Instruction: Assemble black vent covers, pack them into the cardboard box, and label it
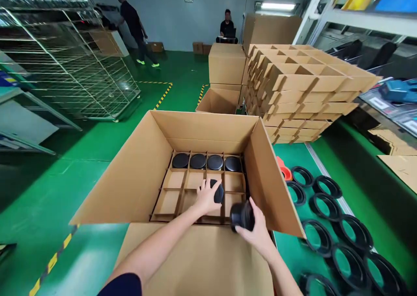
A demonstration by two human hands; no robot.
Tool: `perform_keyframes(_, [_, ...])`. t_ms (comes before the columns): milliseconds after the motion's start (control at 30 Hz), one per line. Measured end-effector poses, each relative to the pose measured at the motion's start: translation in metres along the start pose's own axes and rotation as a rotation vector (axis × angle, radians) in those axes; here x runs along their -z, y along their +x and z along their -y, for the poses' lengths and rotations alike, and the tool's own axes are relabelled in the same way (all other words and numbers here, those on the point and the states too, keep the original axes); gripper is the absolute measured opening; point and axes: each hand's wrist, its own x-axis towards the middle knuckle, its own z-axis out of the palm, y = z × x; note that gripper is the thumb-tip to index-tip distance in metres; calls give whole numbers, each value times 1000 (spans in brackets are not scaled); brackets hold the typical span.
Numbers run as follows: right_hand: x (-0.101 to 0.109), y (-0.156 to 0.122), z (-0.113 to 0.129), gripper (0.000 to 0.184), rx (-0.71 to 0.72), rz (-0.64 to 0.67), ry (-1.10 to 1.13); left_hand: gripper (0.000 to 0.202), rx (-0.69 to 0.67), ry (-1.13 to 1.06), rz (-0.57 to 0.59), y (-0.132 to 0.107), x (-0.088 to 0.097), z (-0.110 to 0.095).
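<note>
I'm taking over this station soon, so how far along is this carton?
Done: four black pieces fill the back row of the carton. In hand: the left hand holds one over the dividers, and the right hand holds another at the carton's edge. Left: the other cells stand empty; black rings lie alongside.

Black rings (327, 178) lie on a green bench (286, 261).

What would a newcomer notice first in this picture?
A large open brown cardboard carton fills the middle, four round black discs in its far divider row. The bare left hand grips a black piece, the right hand another. Black rings lie on a green surface at right.
</note>
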Motion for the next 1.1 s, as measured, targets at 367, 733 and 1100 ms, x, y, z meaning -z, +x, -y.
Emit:
perform_keyframes(367, [-137, 197, -46, 102, -171, 0, -514, 97, 0, 62, 76, 125, -76, 84])
perform_keyframes(733, [-168, 181, -100, 65, 38, 2, -627, 63, -277, 398, -123, 134, -125, 111])
perform_keyframes(1100, [-180, 189, -102, 66, 60, -82, -547, 65, -386, 377, -45, 129, -121, 125])
